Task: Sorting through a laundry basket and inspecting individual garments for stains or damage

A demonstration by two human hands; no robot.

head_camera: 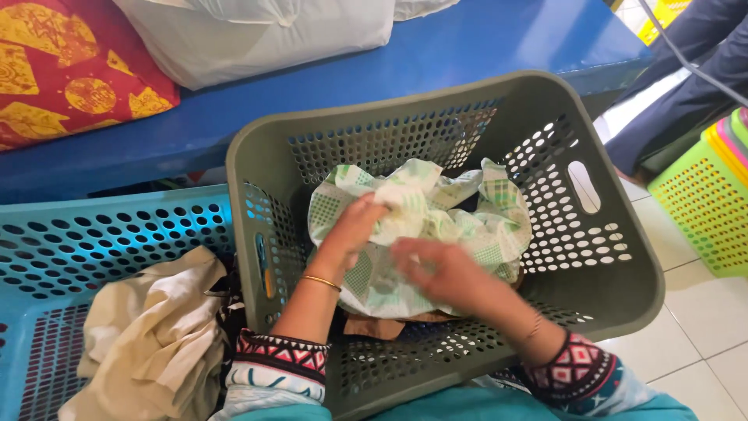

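Both of my hands reach into a grey-green perforated laundry basket (615, 296). Inside it lies a crumpled white cloth with pale green check patches (467, 210). My left hand (354, 226) grips a fold of that cloth near its left side. My right hand (440, 269), slightly blurred, rests on the lower middle of the same cloth with fingers curled into it. A thin gold bangle (322, 282) circles my left wrist. A bit of brown fabric (374, 327) shows under the cloth at the basket's bottom.
A light blue perforated basket (101, 234) stands at the left, holding a cream cloth (156, 335). Behind is a blue table (483, 39) with a white bundle (257, 31) and a red-and-yellow patterned cushion (70, 70). A lime green basket (701, 203) stands at right on white tiles, beside another person's dark trouser leg (686, 86).
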